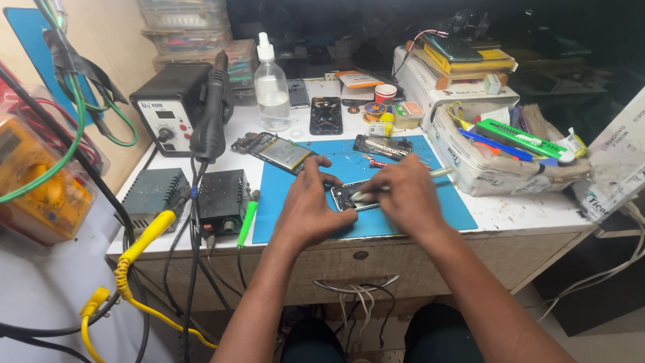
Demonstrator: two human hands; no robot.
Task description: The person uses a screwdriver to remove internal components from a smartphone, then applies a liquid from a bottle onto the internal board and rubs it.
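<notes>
A: Opened phone (349, 195) lay on the blue mat (443, 202), near middle of the bench, between both hands. Long axis ran left-right, slightly tilted, right end nearer.

B: Hands?

A: Left hand (306, 205) was spread wide, fingertips pressing the phone's left end and the mat. Right hand (403, 195) was pinched narrow round a thin pale tool (440, 173), tip on the phone's insides.

B: Step?

A: Looked like prying or probing inside the open body, mid-way. Next move would need steady pressure from the left and a small, careful tip motion.

B: Which end was the top?

A: Couldn't tell, hands covered it. Another opened phone (279, 151) lay far left on the mat edge, a clear bottle (271, 87) beyond it.
</notes>
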